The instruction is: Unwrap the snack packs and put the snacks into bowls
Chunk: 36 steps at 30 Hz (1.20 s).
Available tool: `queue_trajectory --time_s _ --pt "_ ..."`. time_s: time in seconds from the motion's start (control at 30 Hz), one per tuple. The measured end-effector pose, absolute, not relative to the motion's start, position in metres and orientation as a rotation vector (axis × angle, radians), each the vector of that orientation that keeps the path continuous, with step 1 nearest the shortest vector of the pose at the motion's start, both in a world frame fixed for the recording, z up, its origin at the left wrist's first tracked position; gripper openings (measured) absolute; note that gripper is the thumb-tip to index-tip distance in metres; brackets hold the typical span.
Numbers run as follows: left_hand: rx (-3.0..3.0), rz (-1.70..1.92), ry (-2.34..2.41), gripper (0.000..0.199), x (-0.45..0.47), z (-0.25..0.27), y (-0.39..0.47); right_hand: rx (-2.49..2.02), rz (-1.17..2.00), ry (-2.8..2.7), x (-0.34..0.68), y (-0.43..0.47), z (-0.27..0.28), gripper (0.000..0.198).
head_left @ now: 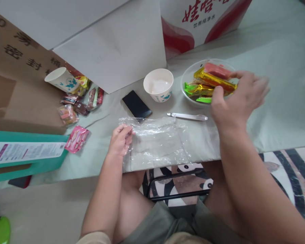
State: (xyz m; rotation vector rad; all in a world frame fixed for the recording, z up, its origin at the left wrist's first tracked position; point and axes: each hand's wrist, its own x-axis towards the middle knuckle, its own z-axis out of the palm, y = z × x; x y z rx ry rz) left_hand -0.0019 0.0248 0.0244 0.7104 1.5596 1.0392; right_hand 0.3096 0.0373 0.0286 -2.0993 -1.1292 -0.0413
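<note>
Pinched between the fingers of my left hand (121, 139) is the left edge of a clear plastic bag (155, 144), which lies flat along the front of the table. My right hand (240, 96) is over the right side of a clear bowl (186, 76), its fingers apart and slightly blurred. Gold-wrapped snack bars (215, 81) lie in the bowl, with a red packet (217, 70) behind them and green-ended wrappers in front. The thumb and forefinger are close to the bars' right ends. Left of this hand lies a white utility knife (187, 117).
A paper bowl (158, 83) and a black phone (136, 104) are behind the bag. At the left are a paper cup (62, 80), several small wrapped snacks (77, 105), a pink packet (77, 139) and a green box (48, 166). Large cartons (117, 51) line the back.
</note>
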Motion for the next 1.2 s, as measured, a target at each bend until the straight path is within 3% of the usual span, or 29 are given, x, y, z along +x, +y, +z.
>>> queue_trajectory --time_s 0.2,0.63,0.83,1.03,1.2 --pt "0.729 1.012 1.559 0.038 0.0 0.025 0.024 -2.062 0.102 -1.313 0.311 0.039 0.025 0.047" --pt "0.736 0.997 1.565 0.035 -0.002 0.025 0.023 -2.082 -0.05 -0.98 0.318 0.051 0.031 0.037" --pt "0.749 0.987 1.587 0.036 -0.001 0.023 0.024 -1.989 0.1 -1.127 0.328 0.051 0.028 0.023" --pt "0.737 0.998 1.589 0.037 0.002 0.025 0.024 -2.088 0.08 -1.103 0.324 0.045 0.037 0.024" --pt "0.721 1.001 1.563 0.039 0.002 0.026 0.026 -1.571 -0.019 -1.22 0.313 0.034 0.044 0.022"
